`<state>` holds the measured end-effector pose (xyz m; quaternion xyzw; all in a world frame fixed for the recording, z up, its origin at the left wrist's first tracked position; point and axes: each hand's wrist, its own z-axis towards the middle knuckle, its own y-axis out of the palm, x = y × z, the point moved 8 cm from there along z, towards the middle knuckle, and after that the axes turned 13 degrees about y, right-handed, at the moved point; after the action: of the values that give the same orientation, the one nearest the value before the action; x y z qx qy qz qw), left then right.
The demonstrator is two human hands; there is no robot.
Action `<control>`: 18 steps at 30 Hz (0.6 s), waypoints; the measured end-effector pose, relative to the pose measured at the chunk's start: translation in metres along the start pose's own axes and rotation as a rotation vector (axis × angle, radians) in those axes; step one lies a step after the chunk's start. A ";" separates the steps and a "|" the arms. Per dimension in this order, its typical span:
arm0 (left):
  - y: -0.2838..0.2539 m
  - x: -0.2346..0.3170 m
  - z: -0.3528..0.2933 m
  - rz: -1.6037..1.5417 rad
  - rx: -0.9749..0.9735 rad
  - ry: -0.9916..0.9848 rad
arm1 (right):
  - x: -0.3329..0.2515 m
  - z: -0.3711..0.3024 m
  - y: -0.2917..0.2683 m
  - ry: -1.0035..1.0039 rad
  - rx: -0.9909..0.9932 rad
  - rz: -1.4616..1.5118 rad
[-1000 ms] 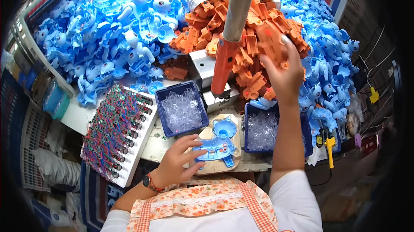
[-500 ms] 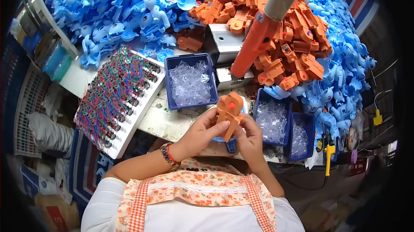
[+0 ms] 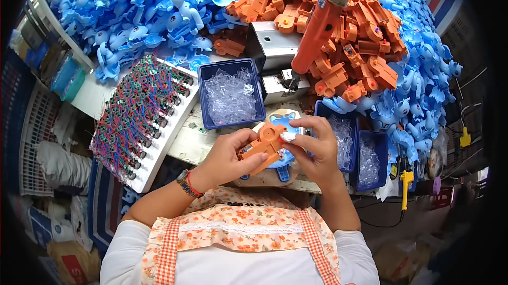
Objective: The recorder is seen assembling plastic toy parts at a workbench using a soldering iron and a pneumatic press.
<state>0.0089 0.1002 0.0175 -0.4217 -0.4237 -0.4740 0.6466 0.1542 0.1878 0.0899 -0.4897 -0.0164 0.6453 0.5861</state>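
Observation:
In front of my chest, my left hand (image 3: 225, 155) grips an orange plastic housing (image 3: 266, 141) with a round recess at its upper end. The thumb lies across the housing's face. My right hand (image 3: 316, 150) is at the housing's upper right edge, thumb and index finger curled in a pinch. Something small and white (image 3: 288, 136) shows at those fingertips; whether it is a loose piece or a finger wrap, I cannot tell. Below both hands, a light-blue animal-shaped plastic shell (image 3: 284, 173) lies on a pale fixture (image 3: 259, 180), partly hidden by the housing and fingers.
An orange-red electric screwdriver (image 3: 316, 36) hangs beside a metal box (image 3: 272, 47). Blue bins (image 3: 203, 97) hold clear plastic pieces. A white tray (image 3: 153, 171) carries wired circuit boards. Orange housings (image 3: 378, 70) and blue shells (image 3: 127, 10) are heaped behind.
The orange housing has turned over and tilted, its red button side no longer facing up. My left hand keeps hold; my right hand has shifted to the housing's upper edge. More of the blue shell shows.

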 end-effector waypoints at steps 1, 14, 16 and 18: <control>0.001 -0.001 0.000 -0.034 -0.012 0.011 | -0.002 0.000 0.000 -0.032 0.010 -0.003; 0.005 0.039 0.006 0.317 0.139 0.258 | -0.013 -0.025 0.009 -0.139 0.411 -0.166; 0.004 0.038 0.008 0.362 0.161 0.291 | -0.010 -0.023 0.011 -0.075 0.436 -0.151; 0.005 0.047 0.007 0.557 0.187 0.435 | -0.008 -0.022 0.016 -0.028 0.445 -0.140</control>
<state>0.0220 0.0959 0.0636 -0.3493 -0.1867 -0.3176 0.8616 0.1558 0.1647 0.0734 -0.3372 0.0842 0.5974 0.7227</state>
